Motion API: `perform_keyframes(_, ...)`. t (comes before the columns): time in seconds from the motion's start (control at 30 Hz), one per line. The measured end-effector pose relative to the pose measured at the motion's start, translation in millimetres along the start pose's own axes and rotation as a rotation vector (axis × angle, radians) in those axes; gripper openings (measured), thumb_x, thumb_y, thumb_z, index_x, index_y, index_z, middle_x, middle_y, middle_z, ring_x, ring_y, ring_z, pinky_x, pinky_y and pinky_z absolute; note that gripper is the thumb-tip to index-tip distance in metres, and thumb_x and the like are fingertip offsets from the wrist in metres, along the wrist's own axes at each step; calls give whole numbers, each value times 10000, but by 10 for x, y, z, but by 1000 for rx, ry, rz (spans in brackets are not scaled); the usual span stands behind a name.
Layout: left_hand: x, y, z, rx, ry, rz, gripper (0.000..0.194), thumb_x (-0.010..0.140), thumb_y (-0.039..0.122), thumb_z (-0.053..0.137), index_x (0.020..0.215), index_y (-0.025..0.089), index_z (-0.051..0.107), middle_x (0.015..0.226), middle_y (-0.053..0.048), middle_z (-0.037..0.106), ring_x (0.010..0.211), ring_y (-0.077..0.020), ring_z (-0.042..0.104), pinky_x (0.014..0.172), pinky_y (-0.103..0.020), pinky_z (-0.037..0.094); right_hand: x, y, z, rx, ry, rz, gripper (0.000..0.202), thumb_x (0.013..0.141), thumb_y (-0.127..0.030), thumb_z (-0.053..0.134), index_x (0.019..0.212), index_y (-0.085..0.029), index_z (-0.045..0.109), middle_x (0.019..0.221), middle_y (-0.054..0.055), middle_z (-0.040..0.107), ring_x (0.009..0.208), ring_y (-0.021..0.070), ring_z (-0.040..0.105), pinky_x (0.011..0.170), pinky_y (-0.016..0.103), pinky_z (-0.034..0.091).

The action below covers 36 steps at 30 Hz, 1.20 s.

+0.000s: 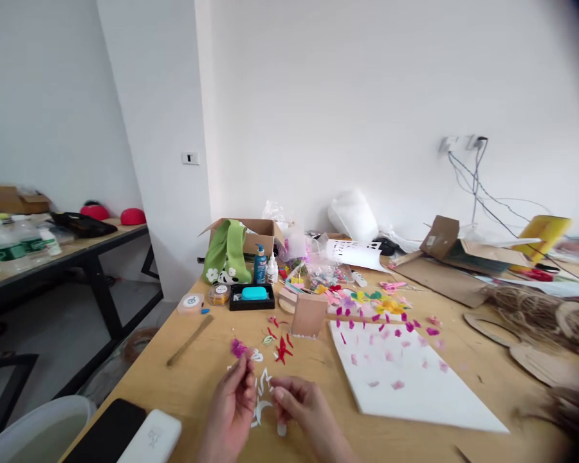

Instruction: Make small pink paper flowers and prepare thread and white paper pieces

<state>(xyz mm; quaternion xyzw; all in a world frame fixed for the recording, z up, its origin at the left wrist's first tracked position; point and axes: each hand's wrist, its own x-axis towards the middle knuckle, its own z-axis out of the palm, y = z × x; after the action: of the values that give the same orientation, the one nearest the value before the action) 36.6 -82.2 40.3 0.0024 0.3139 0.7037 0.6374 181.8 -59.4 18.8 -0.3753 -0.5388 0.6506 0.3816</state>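
My left hand (236, 392) is closed, thumb against fingers, with a small purple flower (238, 348) at its fingertips. Close to its right, my right hand (302, 402) is pinched above the wooden table; whatever lies between its fingertips is too small to make out. White cut-out pieces (264, 382) are scattered on the table between and behind both hands. Farther back lie red petal-like pieces (283, 350) and a small pale green piece (269, 339). On the right, a white board (390, 373) carries rows of purple and pale pink petals (388, 355).
A wooden stick (190, 341), a black tray (251, 302) with a blue case, and a cardboard piece (309, 315) stand beyond my hands. A black phone (107, 431) and a white power bank (152, 437) lie front left. Cardboard and twine (525, 315) crowd the right.
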Motion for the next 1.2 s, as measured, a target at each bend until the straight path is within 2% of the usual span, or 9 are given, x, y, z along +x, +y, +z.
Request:
perform_keyframes(0.1, -63, -272, -21, 184, -113, -152, 102, 820, 71, 636, 881, 52, 715, 633, -33, 643, 403, -19, 513, 335, -87, 389, -42, -31, -139, 106, 74, -56, 510, 685, -577, 733, 898, -115, 704, 687, 31, 644, 572, 112, 532, 586, 248, 416)
perform_keyframes(0.23, -110, -485, -68, 370, -237, -285, 376, 594, 266, 864, 889, 77, 729, 659, -53, 666, 407, -64, 543, 313, -130, 372, -151, -36, -349, 91, 127, -81, 470, 751, -590, 668, 706, -122, 668, 603, 45, 635, 554, 141, 558, 580, 270, 426)
perform_keyframes(0.37, -132, -511, -95, 656, -311, -156, 506, 544, 509, 837, 844, 118, 723, 761, -67, 673, 519, -114, 585, 330, -167, 384, -292, -19, -487, -23, 172, -83, 497, 734, -638, 648, 647, -150, 624, 595, 42, 622, 543, 144, 552, 548, 263, 423)
perform_keyframes(0.43, -138, -518, -111, 798, -355, -81, 476, 583, 532, 804, 790, 112, 717, 676, -54, 655, 516, -113, 560, 367, -179, 399, -343, -15, -502, -90, 153, -68, 529, 711, -673, 640, 613, -154, 608, 575, 38, 605, 514, 135, 531, 516, 257, 409)
perform_keyframes(0.53, -144, -563, -142, 907, -426, -89, 398, 627, 498, 784, 694, 118, 689, 556, -41, 640, 457, -98, 524, 434, -201, 404, -379, -13, -469, -163, 138, -46, 564, 698, -707, 617, 591, -153, 592, 514, 18, 561, 473, 120, 492, 487, 247, 374)
perform_keyframes(0.7, -185, -575, -117, 972, -378, -99, 347, 563, 425, 829, 586, 135, 639, 492, -30, 636, 425, -93, 496, 471, -216, 377, -389, -31, -395, -188, 121, -31, 565, 720, -700, 599, 590, -150, 578, 495, 10, 549, 470, 115, 491, 491, 241, 367)
perform_keyframes(0.83, -223, -456, -27, 845, -348, -112, 329, 586, 424, 817, 629, 136, 663, 567, -35, 663, 515, -124, 550, 519, -235, 410, -406, -14, -361, -83, 80, -5, 587, 733, -724, 558, 699, -140, 605, 543, 26, 597, 468, 118, 517, 488, 242, 410)
perform_keyframes(1.03, -194, -382, -4, 600, -197, -45, 292, 512, 341, 877, 661, 149, 714, 644, -33, 687, 621, -121, 565, 614, -231, 414, -447, 92, -319, -107, -3, 97, 516, 641, -644, 708, 697, -142, 602, 503, -56, 479, 382, 50, 336, 372, 194, 244)
perform_keyframes(1.2, -187, -395, -13, 576, -222, -56, 291, 522, 339, 875, 648, 142, 703, 605, -5, 641, 563, -95, 511, 571, -224, 396, -463, 67, -277, -133, -28, 42, 397, 669, -525, 733, 727, -141, 655, 562, -46, 492, 472, 60, 328, 435, 204, 243)
